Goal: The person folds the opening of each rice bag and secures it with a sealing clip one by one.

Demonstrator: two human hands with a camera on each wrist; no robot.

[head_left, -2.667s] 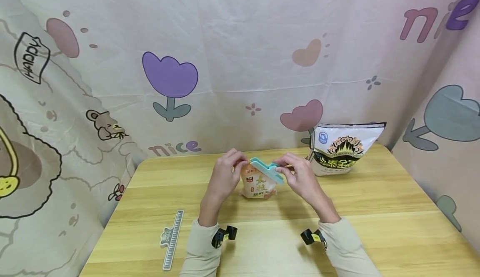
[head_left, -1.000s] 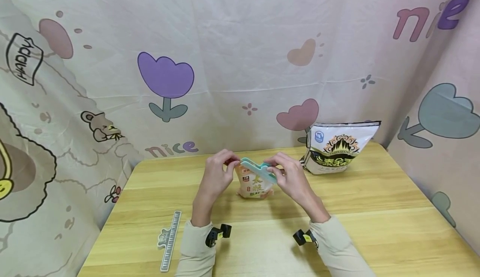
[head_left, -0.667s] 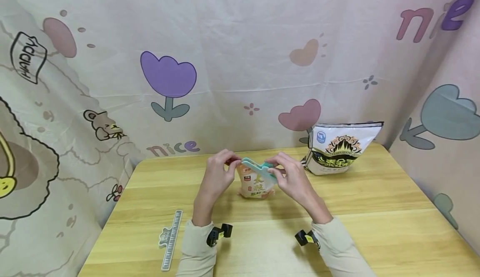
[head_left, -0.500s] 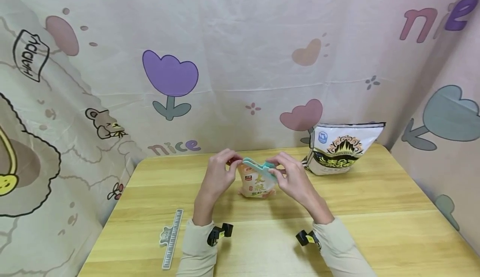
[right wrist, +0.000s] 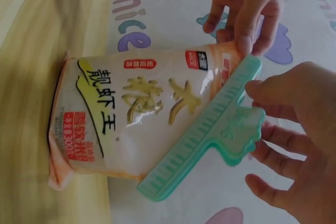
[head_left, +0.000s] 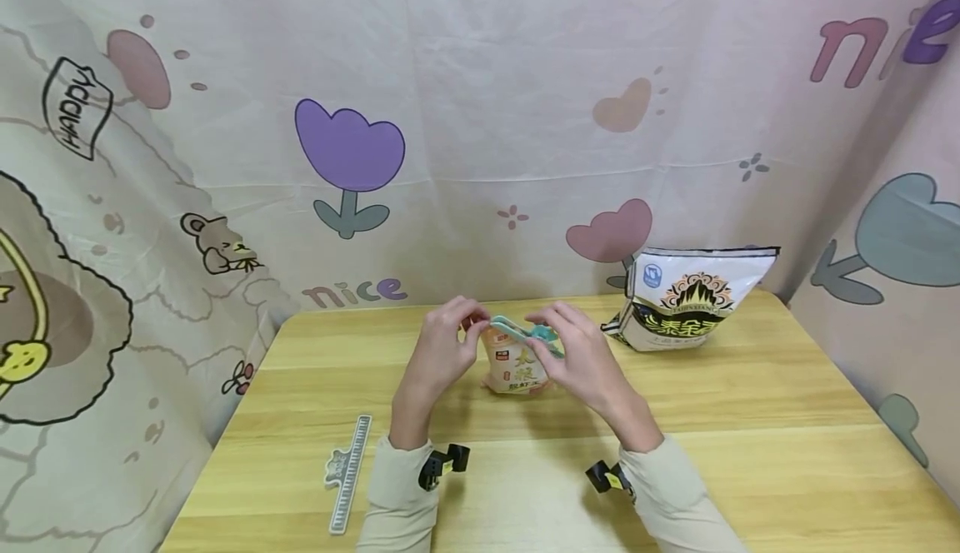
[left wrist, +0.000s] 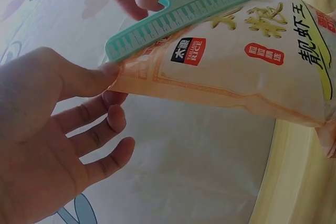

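A small rice bag (head_left: 517, 370) stands on the table, orange-edged with gold lettering. A mint-green bag clip (right wrist: 202, 137) lies aslant across its top, clamped over the film. My left hand (head_left: 442, 349) pinches the bag's upper left corner between thumb and forefinger; its other fingers spread loosely in the left wrist view. Beside the clip is my right hand (right wrist: 302, 140), its thumb tip at the clip's bar and its other fingers loosely bent behind the handle. The clip's handle shows free of a squeeze in the right wrist view.
A larger white and black rice bag (head_left: 686, 299) stands at the back right of the wooden table (head_left: 750, 445). A grey ruler-like clip (head_left: 348, 474) lies at the front left. A printed cloth (head_left: 480, 228) hangs behind the table.
My right hand has loosened from the clip's handle, which it pinched before; its fingers now lie farther forward over the clip. The left hand keeps the bag's corner. The head view shifted slightly.
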